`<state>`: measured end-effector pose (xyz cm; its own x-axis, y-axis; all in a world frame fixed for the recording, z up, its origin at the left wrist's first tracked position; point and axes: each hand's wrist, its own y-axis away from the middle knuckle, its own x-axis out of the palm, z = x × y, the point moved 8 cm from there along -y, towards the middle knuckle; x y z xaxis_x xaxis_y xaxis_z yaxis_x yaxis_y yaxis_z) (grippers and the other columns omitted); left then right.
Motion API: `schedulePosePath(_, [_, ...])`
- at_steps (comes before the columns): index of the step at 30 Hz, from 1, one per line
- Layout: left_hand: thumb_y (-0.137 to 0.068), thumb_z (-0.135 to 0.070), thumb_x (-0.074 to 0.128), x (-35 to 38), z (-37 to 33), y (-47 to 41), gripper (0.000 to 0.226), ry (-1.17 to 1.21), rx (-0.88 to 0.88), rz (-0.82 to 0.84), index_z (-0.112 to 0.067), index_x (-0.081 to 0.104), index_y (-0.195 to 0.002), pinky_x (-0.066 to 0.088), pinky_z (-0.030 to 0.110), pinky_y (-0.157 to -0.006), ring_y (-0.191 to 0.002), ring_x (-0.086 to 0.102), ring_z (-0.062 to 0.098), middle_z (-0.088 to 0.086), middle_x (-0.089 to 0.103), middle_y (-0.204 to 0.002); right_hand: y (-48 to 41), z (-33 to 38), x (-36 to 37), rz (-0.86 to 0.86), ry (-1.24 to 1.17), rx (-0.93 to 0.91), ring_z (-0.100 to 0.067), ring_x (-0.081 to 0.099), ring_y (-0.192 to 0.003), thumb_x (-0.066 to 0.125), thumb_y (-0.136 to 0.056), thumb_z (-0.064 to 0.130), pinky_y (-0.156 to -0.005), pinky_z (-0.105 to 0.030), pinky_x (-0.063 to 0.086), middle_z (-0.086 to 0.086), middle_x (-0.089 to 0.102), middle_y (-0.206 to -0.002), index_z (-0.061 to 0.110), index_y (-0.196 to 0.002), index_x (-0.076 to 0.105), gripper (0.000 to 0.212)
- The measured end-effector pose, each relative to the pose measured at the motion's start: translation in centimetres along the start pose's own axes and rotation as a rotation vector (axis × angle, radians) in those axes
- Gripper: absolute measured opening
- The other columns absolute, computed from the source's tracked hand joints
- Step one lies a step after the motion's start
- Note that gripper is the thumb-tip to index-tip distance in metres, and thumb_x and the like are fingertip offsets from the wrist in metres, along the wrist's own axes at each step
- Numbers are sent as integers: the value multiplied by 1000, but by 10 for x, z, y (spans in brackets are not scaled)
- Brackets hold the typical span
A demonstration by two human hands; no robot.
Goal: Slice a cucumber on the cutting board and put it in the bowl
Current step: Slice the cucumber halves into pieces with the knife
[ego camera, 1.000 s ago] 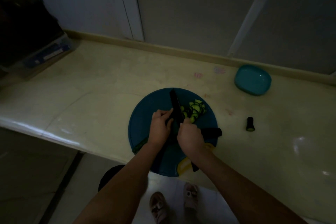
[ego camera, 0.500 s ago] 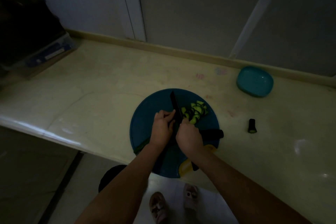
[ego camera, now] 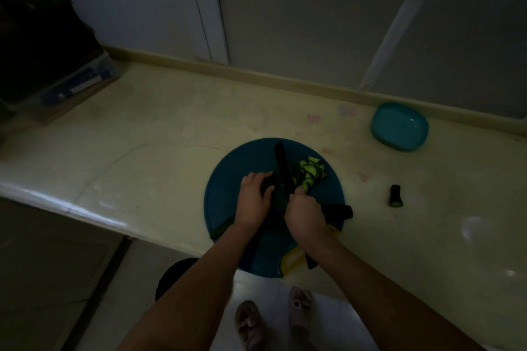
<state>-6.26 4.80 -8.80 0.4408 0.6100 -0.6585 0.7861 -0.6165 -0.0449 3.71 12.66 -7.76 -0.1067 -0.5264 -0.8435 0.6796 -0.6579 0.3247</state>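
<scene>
Teal bowl (ego camera: 399, 126) stands apart from cutting board (ego camera: 228, 185), cucumber stub (ego camera: 395, 196) nearby.

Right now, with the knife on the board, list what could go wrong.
1. The left hand holds the cucumber right beside the knife blade; a slip could nick a finger.
2. The cutting board seems to jut past the counter edge, so hard pressing near that edge might tip it.
3. The bowl sits well off to the right; slices may drop on the way.
</scene>
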Motion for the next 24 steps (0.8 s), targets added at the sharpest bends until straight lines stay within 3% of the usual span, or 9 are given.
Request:
schedulePosePath(2, [-89, -8, 58, -1, -1, 0, 31, -17, 7, -1, -9, 58, -121, 28, 13, -80, -101, 45, 19, 11, 56, -105, 2, 4, -2, -25, -12, -30, -30, 62, -83, 30, -100, 19, -48, -26, 31, -18, 63, -98, 2, -111, 43, 24])
schedulePosePath(7, [-89, -7, 57, 0, -2, 0, 32, -34, 13, 9, -9, 57, -122, 27, 13, -80, -100, 45, 21, 11, 55, -104, 7, 10, -1, -31, -10, -65, -31, 63, -82, 29, -100, 20, -53, -27, 37, -17, 64, -96, 3, -110, 44, 24])
schedulePosePath(10, [-89, -7, 57, -1, -3, 0, 33, -30, 12, 10, -9, 57, -123, 27, 13, -81, -100, 45, 20, 10, 55, -104, 7, 10, -1, -31, 14, -81, -31, 63, -82, 30, -100, 18, -43, -24, 27, -18, 64, -96, 3, -112, 44, 24])
schedulePosePath(15, [-87, -5, 60, -3, -5, 1, 34, -25, 24, -11, -7, 59, -121, 28, 14, -80, -96, 48, 22, 11, 58, -100, 8, 10, 0, -17, 59, -89, -31, 63, -84, 33, -99, 15, -43, -22, 23, -18, 64, -97, 3, -112, 44, 21])
schedulePosePath(22, [-86, -4, 62, -5, -4, 2, 34, -19, 34, -36, -6, 61, -119, 29, 13, -78, -96, 51, 23, 13, 62, -102, 9, 12, 1, 24, 76, -97, -32, 62, -85, 33, -98, 12, -45, -27, 28, -18, 63, -100, 4, -112, 43, 19])
schedulePosePath(24, [-85, -3, 63, -4, -4, 2, 34, -21, 35, -40, -6, 61, -119, 30, 13, -81, -96, 52, 24, 14, 63, -102, 8, 13, 1, 34, 68, -89, -33, 61, -88, 33, -98, 12, -51, -28, 34, -19, 62, -101, 4, -113, 42, 20])
